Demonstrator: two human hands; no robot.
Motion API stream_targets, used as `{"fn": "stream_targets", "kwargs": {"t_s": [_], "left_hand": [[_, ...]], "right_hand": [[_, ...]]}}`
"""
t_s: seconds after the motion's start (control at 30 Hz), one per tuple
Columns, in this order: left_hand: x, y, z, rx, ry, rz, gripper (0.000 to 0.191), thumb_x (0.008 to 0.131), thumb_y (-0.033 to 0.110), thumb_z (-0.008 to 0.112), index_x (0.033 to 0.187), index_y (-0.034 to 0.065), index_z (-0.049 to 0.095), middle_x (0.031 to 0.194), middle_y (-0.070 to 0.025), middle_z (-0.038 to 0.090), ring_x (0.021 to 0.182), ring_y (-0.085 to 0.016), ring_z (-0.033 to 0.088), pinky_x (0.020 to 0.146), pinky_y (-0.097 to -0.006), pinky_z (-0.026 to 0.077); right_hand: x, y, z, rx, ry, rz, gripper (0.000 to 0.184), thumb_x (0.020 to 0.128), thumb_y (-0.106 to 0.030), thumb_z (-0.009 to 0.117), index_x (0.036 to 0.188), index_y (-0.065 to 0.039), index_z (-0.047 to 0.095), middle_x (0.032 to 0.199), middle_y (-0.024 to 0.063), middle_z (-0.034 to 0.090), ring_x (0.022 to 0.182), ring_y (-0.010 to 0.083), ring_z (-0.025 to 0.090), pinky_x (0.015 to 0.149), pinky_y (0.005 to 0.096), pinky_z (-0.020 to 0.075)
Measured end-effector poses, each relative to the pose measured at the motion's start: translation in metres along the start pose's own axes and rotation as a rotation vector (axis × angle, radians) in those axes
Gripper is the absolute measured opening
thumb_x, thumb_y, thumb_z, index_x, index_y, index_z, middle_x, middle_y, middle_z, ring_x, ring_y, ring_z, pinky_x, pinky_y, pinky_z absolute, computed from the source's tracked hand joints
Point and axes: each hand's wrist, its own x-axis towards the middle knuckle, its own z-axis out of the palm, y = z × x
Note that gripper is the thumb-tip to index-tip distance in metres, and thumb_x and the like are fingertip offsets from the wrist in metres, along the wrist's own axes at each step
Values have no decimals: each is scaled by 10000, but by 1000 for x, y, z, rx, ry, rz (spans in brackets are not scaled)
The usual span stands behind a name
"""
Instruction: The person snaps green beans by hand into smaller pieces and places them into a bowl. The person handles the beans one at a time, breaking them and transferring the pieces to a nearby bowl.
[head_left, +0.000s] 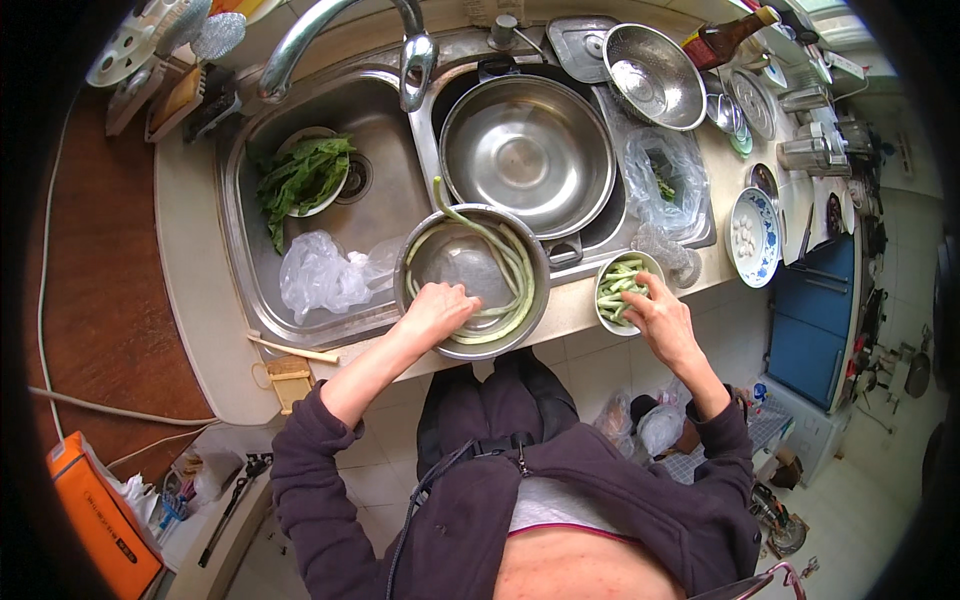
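Note:
A metal bowl (541, 322) rests on the sink's front edge, with several long green beans (517, 259) curled around its inside. One bean end sticks up over the far rim. My left hand (444, 309) is over the bowl's near left side, its fingers bent inward; whether they pinch a bean is hidden. To the right, a small white bowl (616, 327) on the counter edge is filled with short cut bean pieces (621, 285). My right hand (661, 311) reaches over its right side, fingers apart and curved down, fingertips at the pieces.
Leafy greens (304, 176) lie on a white bowl in the left sink basin, near a crumpled plastic bag (322, 274). A large steel pan (529, 154) sits over the right basin. Rightward are a plastic bag (667, 184), a colander (654, 75) and a blue-patterned bowl (766, 240).

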Motion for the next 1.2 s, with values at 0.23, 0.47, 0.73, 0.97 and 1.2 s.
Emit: {"fn": "stream_targets", "kwargs": {"t_s": [0.23,0.47,0.73,0.97,1.2], "left_hand": [[6,-6,-2,-180,-188,-61,139,734,68,473,856,21,523,783,-183,576,686,-330,591,597,-400,464],[3,-27,8,-706,52,12,174,676,-60,452,834,-3,494,779,-210,551,792,-364,538,673,-409,427],[-20,-28,-32,-404,82,-85,121,740,106,573,750,-12,547,742,-169,571,722,-315,573,631,-382,455],[-42,-35,-69,-1174,-230,-175,176,835,101,526,947,-18,592,728,-62,612,682,-118,575,638,-269,479],[-39,-35,-69,-749,-128,-48,139,772,100,565,869,12,613,799,-134,606,729,-265,577,655,-331,455]], "right_hand": [[50,-62,32,169,71,-401,206,692,-92,568,885,-23,551,899,94,564,851,252,557,689,339,482],[89,-109,104,-80,-296,-524,139,691,-104,550,786,-3,538,783,133,584,742,269,585,617,379,488],[92,-100,88,483,-469,-360,177,750,-95,499,892,5,534,791,173,603,725,333,594,627,392,462],[83,-99,58,1193,-727,-25,243,841,-214,525,945,-8,600,691,6,558,651,59,485,599,221,409],[82,-106,61,1480,-944,115,221,836,-204,513,875,-11,613,603,-26,473,531,49,412,495,179,342]]}}
